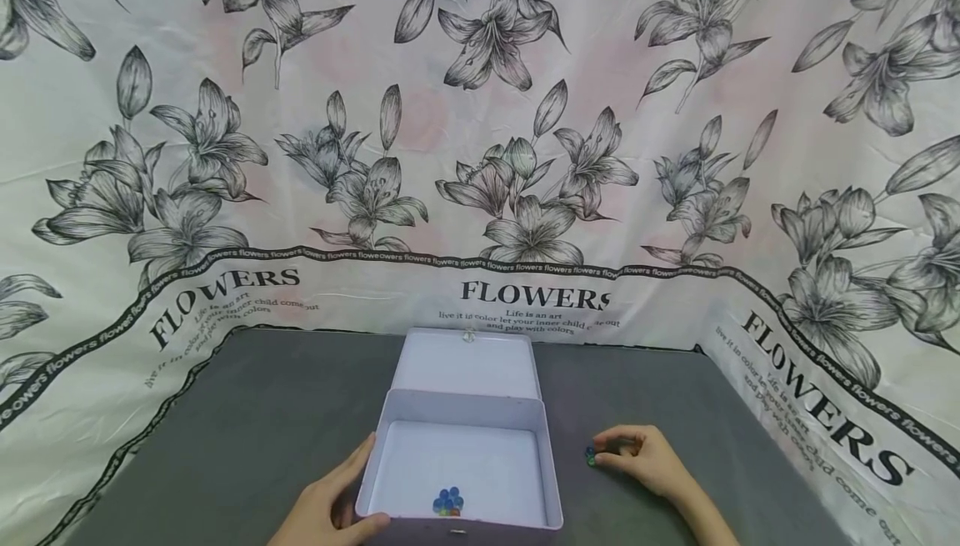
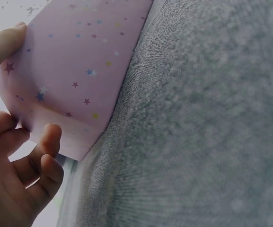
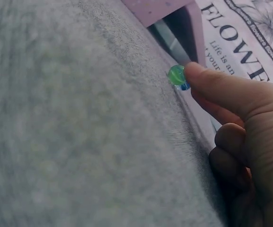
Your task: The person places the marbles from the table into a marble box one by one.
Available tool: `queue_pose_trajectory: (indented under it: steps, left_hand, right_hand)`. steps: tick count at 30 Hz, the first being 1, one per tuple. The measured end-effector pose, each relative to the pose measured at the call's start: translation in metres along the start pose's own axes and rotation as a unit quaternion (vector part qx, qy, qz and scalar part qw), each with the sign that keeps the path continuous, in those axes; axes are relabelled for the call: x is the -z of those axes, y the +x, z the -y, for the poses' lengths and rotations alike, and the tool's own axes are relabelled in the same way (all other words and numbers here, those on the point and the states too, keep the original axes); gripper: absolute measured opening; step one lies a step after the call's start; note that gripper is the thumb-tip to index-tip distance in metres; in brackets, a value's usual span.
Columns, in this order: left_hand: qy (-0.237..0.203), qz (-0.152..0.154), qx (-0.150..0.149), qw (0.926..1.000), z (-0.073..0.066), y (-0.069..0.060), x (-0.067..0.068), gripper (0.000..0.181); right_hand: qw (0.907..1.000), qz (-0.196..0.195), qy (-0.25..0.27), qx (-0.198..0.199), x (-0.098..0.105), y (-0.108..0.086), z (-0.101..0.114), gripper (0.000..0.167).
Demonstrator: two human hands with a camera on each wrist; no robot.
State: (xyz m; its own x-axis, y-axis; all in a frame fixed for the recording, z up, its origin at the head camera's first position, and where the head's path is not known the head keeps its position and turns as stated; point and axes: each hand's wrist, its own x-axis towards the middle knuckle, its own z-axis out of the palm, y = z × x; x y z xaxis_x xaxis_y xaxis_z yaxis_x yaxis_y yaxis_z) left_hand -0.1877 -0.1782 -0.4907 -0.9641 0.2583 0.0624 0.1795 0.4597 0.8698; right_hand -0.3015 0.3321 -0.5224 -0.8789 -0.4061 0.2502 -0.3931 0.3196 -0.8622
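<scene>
A pale box with its lid folded back stands on the table. Several blue and orange-yellow marbles lie inside near its front wall. My left hand holds the box's front left corner, thumb at the front and a finger along the side. In the left wrist view the box's outside is pink with small stars. To the right of the box, my right hand pinches marbles at the tips of thumb and forefinger. A green marble and part of a blue marble show there.
A grey cloth covers the table. White flower-printed sheeting hangs behind and along both sides, with its lower border meeting the table edge just behind the lid.
</scene>
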Motion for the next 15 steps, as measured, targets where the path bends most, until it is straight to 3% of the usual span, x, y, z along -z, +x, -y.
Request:
queue_pose_trajectory:
  steps: [7,15]
  left_hand:
    - [0.010,0.002,0.002,0.9999,0.0007,-0.0002,-0.0005,0.096]
    - [0.009,-0.003,-0.007,0.9999,0.0005,-0.0013,-0.0011,0.094]
  right_hand:
    - [0.9979,-0.014,-0.039,0.050,-0.0024,-0.0019,0.0001,0.014]
    - [0.9938,0.009,-0.049,0.099,-0.0039,-0.0010,-0.0022,0.017]
